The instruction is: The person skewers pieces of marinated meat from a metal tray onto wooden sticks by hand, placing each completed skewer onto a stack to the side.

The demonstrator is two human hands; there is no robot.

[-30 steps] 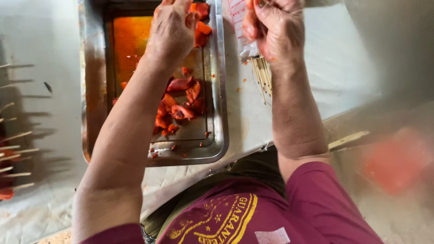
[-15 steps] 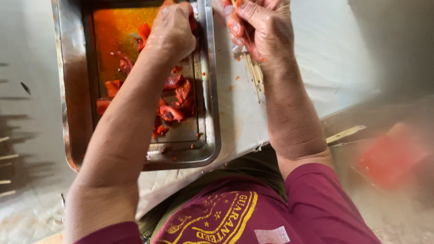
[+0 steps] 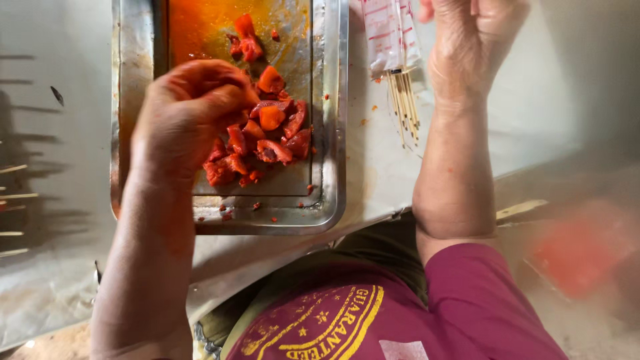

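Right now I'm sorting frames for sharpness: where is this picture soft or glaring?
Head view: the red meat pieces and steel tray are sharp; the left hand is slightly smeared; the right hand is cropped at the top; the lower right corner blurs; mild sheen on the tray rim.

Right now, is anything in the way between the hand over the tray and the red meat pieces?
No. The left hand is already on the red meat pieces in the metal tray, fingertips touching them.
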